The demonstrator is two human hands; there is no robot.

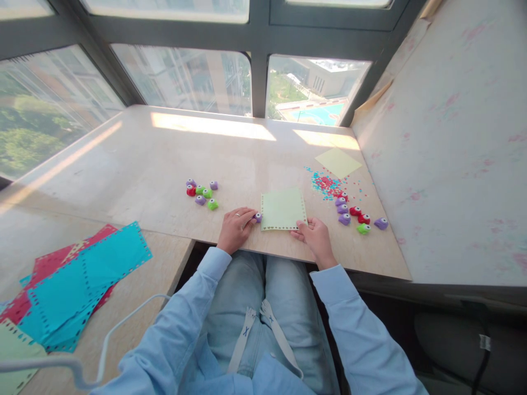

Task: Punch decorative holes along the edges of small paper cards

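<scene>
A pale green sheet of paper (283,208) lies on the table in front of me, with small punched shapes along its right and bottom edges and some on its left edge. My left hand (239,227) has its fingers closed around a purple craft punch (258,217) at the sheet's lower left edge. Whether the paper is inside the punch's slot I cannot tell. My right hand (313,237) pinches the sheet's lower right corner between thumb and fingers.
Several red, purple and green punches (200,200) stand to the left, and more punches (356,213) to the right. Red and blue confetti (327,185) is scattered near a plain yellowish sheet (338,162). Punched blue sheets (86,280) and red ones lie far left, near a white cable (107,323).
</scene>
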